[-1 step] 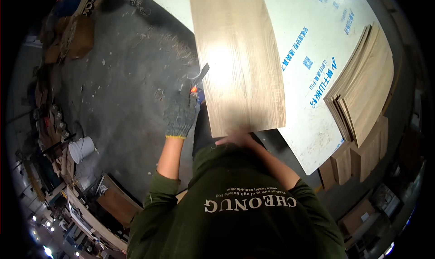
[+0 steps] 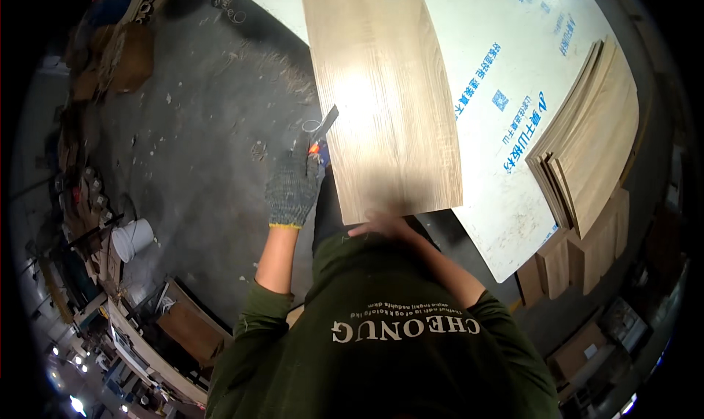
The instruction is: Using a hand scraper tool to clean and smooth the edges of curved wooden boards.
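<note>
A long wood-grain board (image 2: 385, 104) lies lengthwise in front of me, partly over a large white sheet. My left hand (image 2: 292, 188), in a grey knitted glove with a yellow cuff, is closed around a knife (image 2: 323, 126) with orange and blue on its handle. Its flat blade meets the board's left edge. Beside the blade curls a thin pale shaving (image 2: 311, 126). Bare and slightly blurred, my right hand (image 2: 387, 225) grips the board's near end. Some of its fingers are hidden by the board.
The white sheet (image 2: 499, 221) bears blue print. On its right side lies a stack of wood-grain boards (image 2: 598, 148), with more board pieces (image 2: 587, 261) below. A white bucket (image 2: 133, 241) stands on the grey floor at left, near cardboard boxes (image 2: 132, 56) and clutter.
The knife has shifted slightly along the board's left edge, and the shaving beside it now shows as a rounder loop. The board's far end has swung a little left.
</note>
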Demonstrator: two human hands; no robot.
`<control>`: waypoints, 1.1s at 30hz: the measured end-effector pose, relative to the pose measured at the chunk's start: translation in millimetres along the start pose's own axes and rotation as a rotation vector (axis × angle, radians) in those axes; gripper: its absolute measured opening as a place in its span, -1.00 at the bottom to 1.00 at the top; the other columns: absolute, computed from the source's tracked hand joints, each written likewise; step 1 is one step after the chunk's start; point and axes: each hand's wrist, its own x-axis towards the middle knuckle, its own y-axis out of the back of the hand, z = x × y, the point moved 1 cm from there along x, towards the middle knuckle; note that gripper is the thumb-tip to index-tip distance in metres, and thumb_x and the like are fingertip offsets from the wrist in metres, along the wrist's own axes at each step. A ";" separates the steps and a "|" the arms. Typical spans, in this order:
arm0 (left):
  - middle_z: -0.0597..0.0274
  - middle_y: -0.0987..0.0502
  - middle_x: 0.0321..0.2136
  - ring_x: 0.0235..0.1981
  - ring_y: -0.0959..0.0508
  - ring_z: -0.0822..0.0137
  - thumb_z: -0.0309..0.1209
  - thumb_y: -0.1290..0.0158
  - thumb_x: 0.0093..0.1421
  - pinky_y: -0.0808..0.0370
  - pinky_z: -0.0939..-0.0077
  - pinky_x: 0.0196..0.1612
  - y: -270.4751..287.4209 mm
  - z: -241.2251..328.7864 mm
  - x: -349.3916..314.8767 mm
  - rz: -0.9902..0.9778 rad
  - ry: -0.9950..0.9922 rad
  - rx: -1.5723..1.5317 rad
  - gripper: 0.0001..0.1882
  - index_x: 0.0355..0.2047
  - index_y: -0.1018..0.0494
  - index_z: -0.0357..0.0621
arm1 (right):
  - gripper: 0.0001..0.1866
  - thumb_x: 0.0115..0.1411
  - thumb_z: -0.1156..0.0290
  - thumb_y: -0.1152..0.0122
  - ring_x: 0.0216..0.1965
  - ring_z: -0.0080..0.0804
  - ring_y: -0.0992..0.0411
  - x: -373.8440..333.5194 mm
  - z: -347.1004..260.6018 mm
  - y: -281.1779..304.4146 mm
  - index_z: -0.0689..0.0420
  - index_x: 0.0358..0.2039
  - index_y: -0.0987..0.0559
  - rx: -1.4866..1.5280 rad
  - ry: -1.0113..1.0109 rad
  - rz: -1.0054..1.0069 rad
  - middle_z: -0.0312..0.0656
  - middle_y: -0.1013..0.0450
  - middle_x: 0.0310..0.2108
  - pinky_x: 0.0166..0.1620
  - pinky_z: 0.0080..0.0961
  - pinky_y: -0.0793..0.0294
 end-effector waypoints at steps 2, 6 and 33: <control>-0.10 -0.53 -0.17 -0.18 -0.53 -0.06 -0.16 0.07 0.23 -0.46 0.08 -0.15 4.2 -0.1 -9.5 -0.046 0.026 -0.013 -0.50 0.17 -0.32 0.03 | -0.53 0.33 0.40 0.29 0.01 -0.15 -0.33 -1.4 9.3 -13.8 -0.31 0.04 -0.55 -0.264 0.008 -0.121 0.01 -0.35 -0.07 0.16 -0.39 -0.18; -0.10 -0.52 -0.16 -0.16 -0.52 -0.08 -0.17 0.08 0.24 -0.46 0.07 -0.14 10.4 0.9 -6.4 -0.069 0.066 -0.008 -0.48 0.21 -0.27 0.04 | -0.52 0.34 0.43 0.31 -0.08 -0.19 -0.32 -1.2 13.9 -19.0 -0.27 0.07 -0.54 -0.205 0.148 0.006 -0.06 -0.32 -0.18 0.13 -0.41 -0.20; -0.11 -0.55 -0.29 -0.24 -0.54 -0.11 -0.08 0.14 0.28 -0.45 0.01 -0.23 -1.6 -52.0 189.0 -0.097 0.031 0.024 -0.61 -0.10 -0.47 -0.05 | -0.62 0.34 0.24 0.03 0.04 -0.25 -0.36 -23.9 13.2 -30.3 0.18 0.07 -0.41 0.609 -0.250 0.334 -0.14 -0.42 0.00 0.12 -0.30 -0.31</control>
